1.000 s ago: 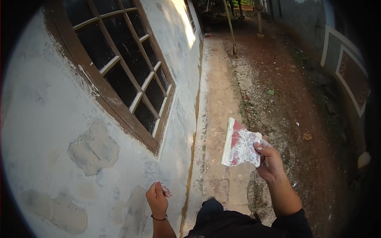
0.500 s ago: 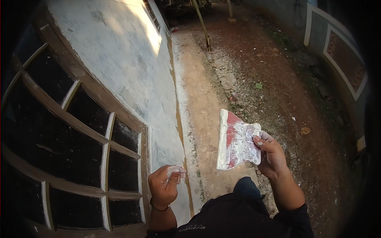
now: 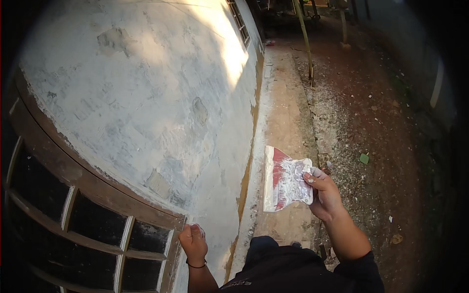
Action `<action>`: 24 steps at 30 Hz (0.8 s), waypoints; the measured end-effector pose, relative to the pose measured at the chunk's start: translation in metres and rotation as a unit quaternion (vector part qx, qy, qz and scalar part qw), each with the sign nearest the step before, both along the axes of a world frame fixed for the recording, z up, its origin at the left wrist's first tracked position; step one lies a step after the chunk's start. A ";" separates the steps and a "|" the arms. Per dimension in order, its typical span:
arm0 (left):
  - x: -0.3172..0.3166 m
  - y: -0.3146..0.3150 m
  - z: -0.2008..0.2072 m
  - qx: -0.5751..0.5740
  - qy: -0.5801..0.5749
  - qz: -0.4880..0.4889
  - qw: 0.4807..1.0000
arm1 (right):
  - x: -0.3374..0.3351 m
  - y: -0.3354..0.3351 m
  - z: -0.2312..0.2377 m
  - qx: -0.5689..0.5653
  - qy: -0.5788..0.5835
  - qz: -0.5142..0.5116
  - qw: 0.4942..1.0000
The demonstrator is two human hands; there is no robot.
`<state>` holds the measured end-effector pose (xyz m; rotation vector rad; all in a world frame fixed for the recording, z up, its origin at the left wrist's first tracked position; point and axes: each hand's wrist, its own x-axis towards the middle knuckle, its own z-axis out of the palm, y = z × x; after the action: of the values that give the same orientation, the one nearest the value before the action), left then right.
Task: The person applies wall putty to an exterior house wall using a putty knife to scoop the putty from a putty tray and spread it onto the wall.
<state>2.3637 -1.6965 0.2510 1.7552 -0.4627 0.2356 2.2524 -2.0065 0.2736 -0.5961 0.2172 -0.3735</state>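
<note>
My right hand (image 3: 325,195) grips the plaster-smeared scraper (image 3: 286,179) flat-side up, ready for the wall (image 3: 146,97), while my left hand (image 3: 194,242) is fisted by the window frame (image 3: 97,188), its contents hidden.

Dark clothing, bare forearms

A thin dark band is worn on the left wrist; the right hand (image 3: 324,195) is smeared with white; dark trousers are worn.

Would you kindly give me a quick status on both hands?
Right hand grips red putty scraper, blade smeared white. Left hand closed, against window frame. Wall patched.
</note>
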 end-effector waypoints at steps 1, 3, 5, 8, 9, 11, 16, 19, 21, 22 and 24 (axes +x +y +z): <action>0.009 -0.016 0.011 0.004 -0.002 -0.004 1.000 | 0.019 -0.017 0.004 -0.008 0.000 0.013 1.000; 0.036 -0.047 0.013 -0.034 0.052 -0.018 0.998 | 0.056 -0.049 0.009 0.000 -0.009 0.003 1.000; 0.071 -0.086 0.010 -0.063 0.034 -0.042 0.997 | 0.087 -0.079 0.012 -0.016 -0.009 0.009 1.000; 0.146 -0.137 -0.012 -0.084 0.014 -0.117 0.990 | 0.143 -0.122 0.015 -0.021 -0.028 -0.010 0.999; 0.168 -0.158 -0.016 -0.102 0.002 -0.138 0.985 | 0.158 -0.139 0.016 -0.018 -0.036 -0.020 0.999; 0.218 -0.189 -0.014 -0.061 -0.029 -0.137 0.988 | 0.191 -0.168 0.017 -0.020 -0.033 -0.033 0.999; 0.329 -0.285 0.022 -0.031 -0.101 -0.131 0.986 | 0.288 -0.251 0.035 -0.092 -0.051 -0.080 0.991; 0.374 -0.332 0.066 0.016 -0.197 -0.143 0.970 | 0.349 -0.287 0.057 -0.105 -0.042 -0.081 0.990; 0.402 -0.350 0.095 0.049 -0.231 -0.137 0.962 | 0.405 -0.313 0.062 -0.114 -0.061 -0.059 0.990; 0.417 -0.357 0.107 0.081 -0.269 -0.128 0.951 | 0.441 -0.328 0.064 -0.126 -0.086 -0.034 0.988; 0.444 -0.366 0.123 0.132 -0.319 -0.072 0.936 | 0.514 -0.345 0.078 -0.151 -0.115 -0.003 0.982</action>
<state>2.8074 -2.0620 0.3739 1.8721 -1.1317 0.6742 2.7660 -2.3519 0.3516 -0.8436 -0.0618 -0.4810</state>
